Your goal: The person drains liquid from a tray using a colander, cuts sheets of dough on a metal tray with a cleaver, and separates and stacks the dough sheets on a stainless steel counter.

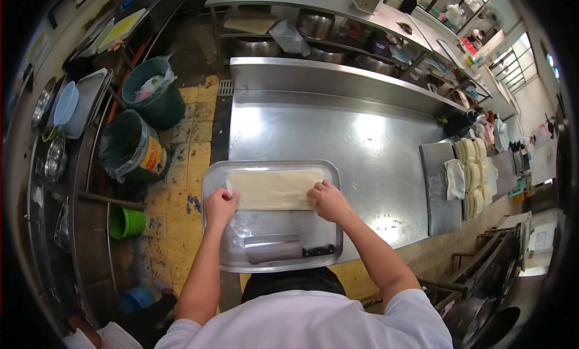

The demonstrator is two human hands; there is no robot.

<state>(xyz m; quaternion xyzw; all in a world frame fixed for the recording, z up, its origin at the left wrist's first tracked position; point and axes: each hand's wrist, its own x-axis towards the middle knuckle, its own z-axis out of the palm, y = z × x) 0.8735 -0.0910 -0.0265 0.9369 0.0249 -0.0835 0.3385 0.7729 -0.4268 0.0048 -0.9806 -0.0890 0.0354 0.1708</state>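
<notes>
So I've got the steel table (301,132) with bare metal right of the tray (280,222), center frame. Dough sheet's (274,189) along the tray's far side, my left hand (221,204) and right hand (329,201) apart at its ends; cleaver (288,248) nearer me.

Lime-green bucket (126,222) on yellow floor tiles (192,144), lined dark-green bins (158,99) nearby
</notes>
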